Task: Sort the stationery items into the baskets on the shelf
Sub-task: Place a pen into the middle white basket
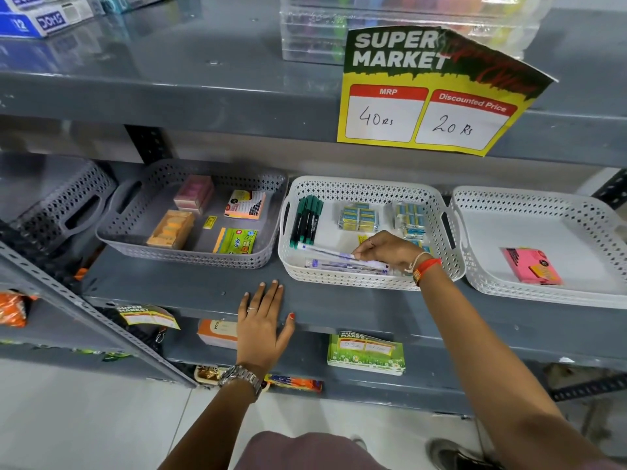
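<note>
Three baskets stand on the grey shelf. The grey basket (112,228) on the left holds sticky-note pads and an orange pack (171,228). The middle white basket (359,189) holds green-capped markers (307,220), eraser packs (359,217) and clear packs of pens (339,264) along its front. My right hand (390,251) reaches into this basket and pinches the end of one pen pack. The right white basket (543,293) holds a pink sticky-note pad (531,266). My left hand (263,323) lies flat, fingers spread, on the shelf's front edge.
An empty grey basket (61,205) sits tilted at far left. A yellow price sign (431,93) hangs from the shelf above, under clear plastic boxes (315,32). Blue cartons (37,18) sit at top left. The lower shelf holds a green card pack (366,354) and an orange box (217,334).
</note>
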